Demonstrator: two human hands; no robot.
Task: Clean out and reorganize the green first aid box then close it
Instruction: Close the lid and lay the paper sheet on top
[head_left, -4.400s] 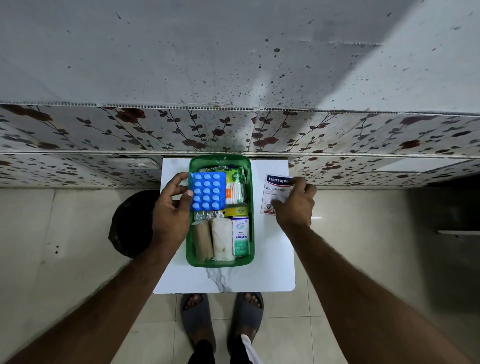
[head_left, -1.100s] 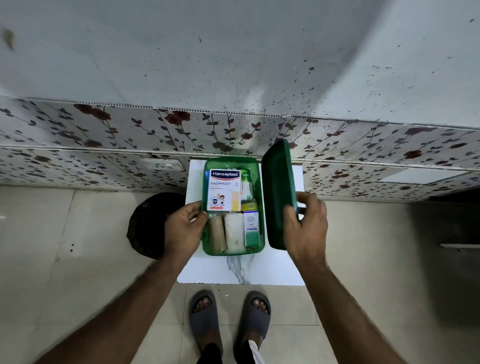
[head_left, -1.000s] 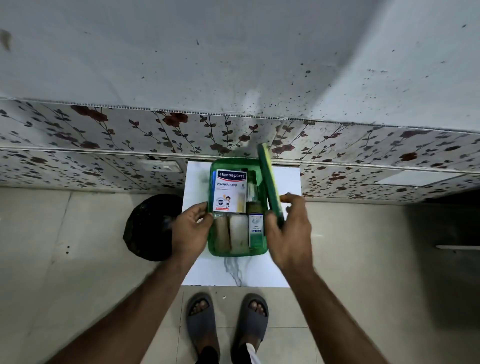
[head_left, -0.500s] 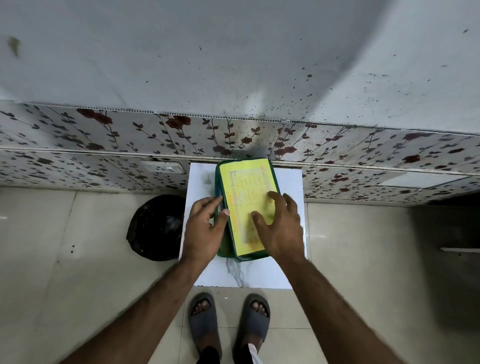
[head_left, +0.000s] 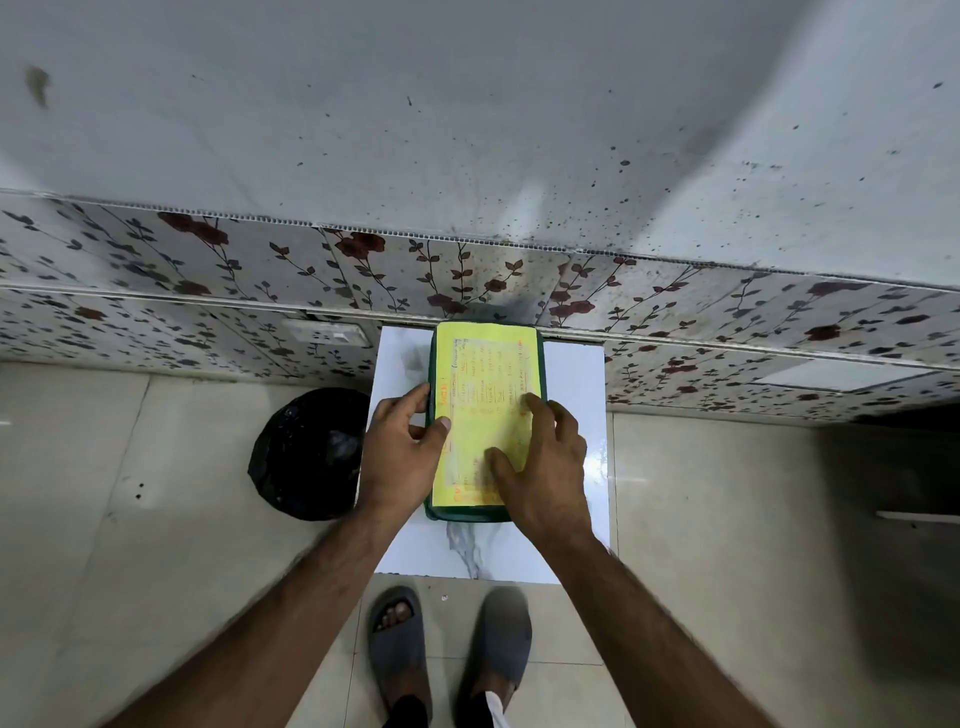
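The green first aid box (head_left: 470, 513) stands on a small white table (head_left: 571, 395) with its lid on. A yellow label sheet (head_left: 485, 374) with orange writing covers the lid. My left hand (head_left: 400, 447) grips the box's left edge, thumb resting on the lid. My right hand (head_left: 543, 462) lies flat on the right half of the lid, fingers spread, pressing on it. The contents are hidden under the lid.
A black bin bag (head_left: 306, 454) sits on the tiled floor left of the table. A floral-tiled wall (head_left: 260, 270) with a white socket (head_left: 327, 332) rises behind the table. My feet in grey sandals (head_left: 400, 654) stand before the table.
My right hand brought the lid over from the right and laid it on the box. The lid now sits squarer on the box than half a second ago, both hands still on it.
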